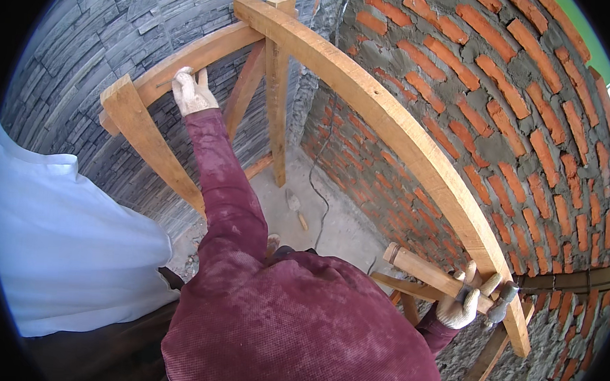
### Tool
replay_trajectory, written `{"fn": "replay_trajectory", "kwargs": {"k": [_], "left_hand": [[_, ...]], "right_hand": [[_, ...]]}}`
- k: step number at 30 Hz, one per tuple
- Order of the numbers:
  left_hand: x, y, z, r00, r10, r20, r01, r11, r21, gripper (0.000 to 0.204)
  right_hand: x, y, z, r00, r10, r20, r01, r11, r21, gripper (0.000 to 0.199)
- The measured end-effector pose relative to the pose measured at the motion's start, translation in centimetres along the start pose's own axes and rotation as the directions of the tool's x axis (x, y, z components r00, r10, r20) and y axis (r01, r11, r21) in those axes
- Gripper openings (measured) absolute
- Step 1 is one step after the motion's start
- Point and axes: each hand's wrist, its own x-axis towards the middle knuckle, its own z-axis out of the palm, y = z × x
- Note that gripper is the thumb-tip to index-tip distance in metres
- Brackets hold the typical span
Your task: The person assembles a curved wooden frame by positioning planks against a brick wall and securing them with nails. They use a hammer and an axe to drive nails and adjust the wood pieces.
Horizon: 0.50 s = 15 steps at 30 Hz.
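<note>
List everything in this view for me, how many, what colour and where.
Hammer: one, wooden handle, grey head, in the right hand
Nail: one, thin, colour unclear, at the left fingertips
Timbers: several, light brown, ahead and at right
Trowel: one, grey blade, on the floor
Cable: one, dark, by the brick wall
Cloth: one, pale blue, far left
Brick wall: one, orange and grey, right
Tiled wall: one, grey, left
Floor: one, grey, below
Left hand: one, off-white glove, upper left
Right hand: one, off-white glove, lower right
</note>
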Motion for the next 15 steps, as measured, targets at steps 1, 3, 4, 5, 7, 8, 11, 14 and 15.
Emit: {"fn": "replay_trajectory", "kwargs": {"k": [1,3,4,5,7,8,11,14,15], "left_hand": [[-0.8,0.4,0.2,1.0,0.005,0.022,-0.005,1.0,0.003,0.03],[-2.7,1.3,0.4,0.995,0.036,0.09,-0.037,0.999,0.012,0.028],[-3.6,1.7,0.6,0.996,0.029,0.089,-0.032,0.999,0.03,0.028],[-4.5,2.2,0.6,0.994,0.009,0.109,-0.013,0.999,0.039,0.027],[-6.2,3.1,0.7,0.988,-0.014,0.151,0.004,0.998,0.069,0.026],[-7.0,3.5,0.7,0.986,-0.019,0.167,0.005,0.996,0.088,0.026],[-8.8,4.8,0.7,0.973,-0.051,0.224,0.02,0.99,0.14,0.025],[-9.8,5.5,0.6,0.963,-0.08,0.256,0.037,0.985,0.168,0.023],[-10.1,5.7,0.5,0.961,-0.091,0.261,0.047,0.984,0.171,0.023]], "right_hand": [[0.0,0.1,-0.1,1.0,0.002,0.007,-0.002,1.0,0.0,0.062],[0.0,0.1,-0.2,1.0,-0.016,0.017,0.016,1.0,0.0,0.063],[-0.1,0.1,-0.3,1.0,-0.003,0.003,0.003,1.0,-0.012,0.064],[-0.2,0.0,-0.5,1.0,0.011,0.01,-0.011,1.0,-0.026,0.064],[-0.5,-0.3,-0.7,0.999,0.045,0.022,-0.045,0.998,-0.036,0.065],[-0.7,-0.4,-0.8,0.999,0.052,-0.007,-0.052,0.998,-0.035,0.064],[-1.0,-1.0,-1.1,0.995,0.074,-0.062,-0.076,0.996,-0.038,0.064],[-0.8,-1.1,-1.4,0.997,0.053,0.048,-0.051,0.998,-0.034,0.066],[-0.7,-1.1,-1.4,1.0,0.014,0.01,-0.014,0.999,-0.037,0.064]]}}
